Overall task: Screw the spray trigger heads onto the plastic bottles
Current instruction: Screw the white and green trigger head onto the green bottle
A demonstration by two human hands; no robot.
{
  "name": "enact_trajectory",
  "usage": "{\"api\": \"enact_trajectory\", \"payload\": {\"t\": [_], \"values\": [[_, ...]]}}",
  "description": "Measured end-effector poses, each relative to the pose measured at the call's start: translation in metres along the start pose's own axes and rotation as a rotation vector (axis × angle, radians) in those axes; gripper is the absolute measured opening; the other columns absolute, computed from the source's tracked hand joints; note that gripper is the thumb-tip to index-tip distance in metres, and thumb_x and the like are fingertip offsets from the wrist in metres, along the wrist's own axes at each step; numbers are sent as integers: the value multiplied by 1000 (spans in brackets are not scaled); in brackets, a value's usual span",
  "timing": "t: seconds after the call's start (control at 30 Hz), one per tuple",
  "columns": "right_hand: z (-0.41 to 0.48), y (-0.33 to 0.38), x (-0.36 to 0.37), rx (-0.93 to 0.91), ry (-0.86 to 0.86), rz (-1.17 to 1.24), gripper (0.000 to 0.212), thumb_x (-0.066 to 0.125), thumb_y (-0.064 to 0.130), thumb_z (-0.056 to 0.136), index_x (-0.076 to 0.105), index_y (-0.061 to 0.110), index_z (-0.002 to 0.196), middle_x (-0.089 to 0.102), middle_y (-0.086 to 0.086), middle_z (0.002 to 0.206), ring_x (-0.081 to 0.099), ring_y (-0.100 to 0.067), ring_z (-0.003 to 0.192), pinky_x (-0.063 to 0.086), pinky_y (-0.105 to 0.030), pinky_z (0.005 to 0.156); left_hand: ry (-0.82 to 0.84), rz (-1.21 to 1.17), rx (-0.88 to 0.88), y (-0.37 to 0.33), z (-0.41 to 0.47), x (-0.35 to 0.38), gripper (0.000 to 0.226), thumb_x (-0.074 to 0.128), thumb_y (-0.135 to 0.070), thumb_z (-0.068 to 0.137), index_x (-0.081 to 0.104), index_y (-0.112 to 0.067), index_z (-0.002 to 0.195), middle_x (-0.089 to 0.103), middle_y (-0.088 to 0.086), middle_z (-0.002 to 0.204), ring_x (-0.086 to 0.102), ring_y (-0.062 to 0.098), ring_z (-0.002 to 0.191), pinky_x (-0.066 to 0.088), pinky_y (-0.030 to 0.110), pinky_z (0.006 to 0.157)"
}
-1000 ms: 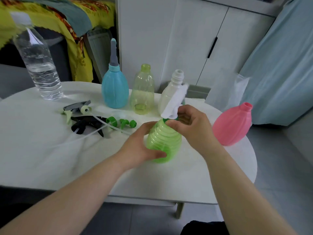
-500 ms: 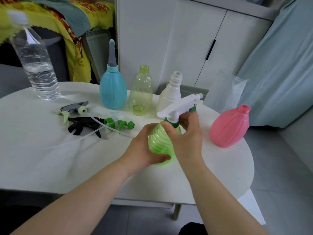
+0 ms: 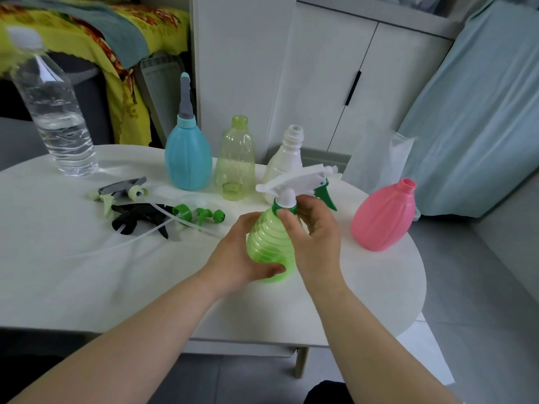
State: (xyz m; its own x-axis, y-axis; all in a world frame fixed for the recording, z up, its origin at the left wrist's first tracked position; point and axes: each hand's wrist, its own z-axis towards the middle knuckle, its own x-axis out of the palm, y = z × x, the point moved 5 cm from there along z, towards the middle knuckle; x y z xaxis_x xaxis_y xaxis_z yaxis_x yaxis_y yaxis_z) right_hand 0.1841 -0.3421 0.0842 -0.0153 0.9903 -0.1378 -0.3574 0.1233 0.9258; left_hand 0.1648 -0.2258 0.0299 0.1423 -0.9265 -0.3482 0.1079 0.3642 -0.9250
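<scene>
The green bottle point(image 3: 268, 243) leans at mid-counter point(image 3: 87, 272), the left hand point(image 3: 233, 252) wrapped round its ribbed belly, fingers point(image 3: 287, 225) of the right hand point(image 3: 315, 237) pinching the green collar point(image 3: 284, 209) under the white trigger head point(image 3: 297, 182). Probably light and squashy (it looks empty), so hold gently low down and twist at the ridged collar

Bare table point(image 3: 87, 287) runs along the near edge on the left, open to a reach. Beyond it sprawl loose trigger heads point(image 3: 137, 217) with thin tubes, backed by an upright row: water bottle point(image 3: 55, 121), blue bottle point(image 3: 188, 161), yellow-green bottle point(image 3: 234, 167), white bottle point(image 3: 285, 158). The left hand point(image 3: 242, 252) and right hand point(image 3: 318, 237), holding the green bottle point(image 3: 267, 246) and its white trigger head point(image 3: 297, 179), block the middle, with a bare gap before the pink bottle point(image 3: 383, 217) at the right.
</scene>
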Motion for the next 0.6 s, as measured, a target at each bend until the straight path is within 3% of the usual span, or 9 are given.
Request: {"api": "enact_trajectory", "payload": {"t": [0.13, 0.2, 0.3, 0.47, 0.6], "values": [[1, 2, 9, -55, 16, -70, 22, 63, 19, 75, 47, 20, 91, 48, 10, 88, 47, -9, 85, 34, -3, 73, 17, -11, 12, 2, 1, 0, 76, 84, -18, 50, 33, -44, 99, 44, -32, 96, 41, -31, 84, 30, -9, 66], [1, 3, 12, -74, 137, -108, 16, 51, 29, 76, 46, 26, 92, 44, 17, 92, 45, -2, 91, 31, 0, 77, 28, -7, 17, 4, 2, 0, 77, 84, -17, 50, 34, -40, 103, 44, -31, 97, 38, -33, 86, 29, -9, 66], [0, 1, 9, -21, 278, -9, 18, 50, 23, 85, 47, 40, 89, 52, 20, 92, 50, 13, 84, 35, 1, 73, 40, -11, 6, 6, 3, 1, 78, 83, -17, 51, 33, -38, 107, 43, -31, 99, 40, -28, 87, 29, -9, 67], [5, -1, 5, 24, 39, -33, 32, 70, 19, 71, 45, 38, 74, 53, 21, 78, 53, 6, 76, 37, 1, 64, 34, -19, 5, 5, 2, -1, 78, 83, -16, 50, 32, -42, 103, 40, -33, 98, 38, -25, 89, 27, -11, 67], [5, -1, 5, 10, 142, -21, 27, 64, 19, 76, 45, 37, 79, 53, 21, 82, 52, 16, 74, 38, 1, 66, 62, -29, 5, 5, 3, -2, 74, 84, -14, 50, 36, -46, 97, 44, -30, 100, 39, -29, 90, 27, -10, 68]]}}
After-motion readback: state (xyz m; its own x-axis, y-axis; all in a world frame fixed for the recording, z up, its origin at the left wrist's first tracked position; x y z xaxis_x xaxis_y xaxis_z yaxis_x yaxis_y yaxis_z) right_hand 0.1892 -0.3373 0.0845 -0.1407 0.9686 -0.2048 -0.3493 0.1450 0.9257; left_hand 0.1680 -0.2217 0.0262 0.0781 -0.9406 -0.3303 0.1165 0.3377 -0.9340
